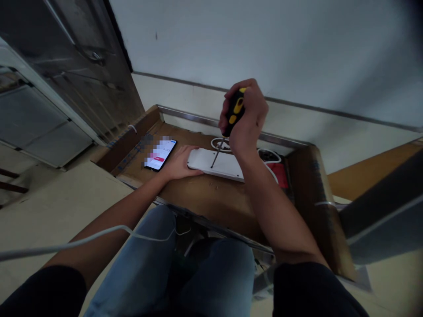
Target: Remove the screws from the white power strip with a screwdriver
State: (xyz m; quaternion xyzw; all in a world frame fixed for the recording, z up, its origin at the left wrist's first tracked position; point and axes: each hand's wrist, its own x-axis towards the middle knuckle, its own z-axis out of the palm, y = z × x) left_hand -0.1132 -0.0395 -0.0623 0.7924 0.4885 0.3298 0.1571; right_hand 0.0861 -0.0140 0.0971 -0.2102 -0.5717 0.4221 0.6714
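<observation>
A long white power strip (pixel 228 166), or a casing much like one, lies on the cardboard surface with small dark screw holes facing up. My left hand (pixel 182 164) grips its left end, thumb and fingers on opposite sides. My right hand (pixel 249 116) is wrapped round the black and yellow handle of a screwdriver (pixel 236 106). Its thin shaft slants down, and the tip meets a hole in the white casing. Two tiny screws (pixel 214 186) lie just in front of the casing. My right forearm hides the casing's right end.
A lit phone (pixel 161 155) lies left of my left hand. White cable (pixel 216 143) loops behind the casing, and something red (pixel 279 174) sits at the right. Raised cardboard sides (pixel 313 207) bound the work surface; a white wall (pixel 264 48) stands behind. Another cable (pixel 122 228) crosses my left forearm.
</observation>
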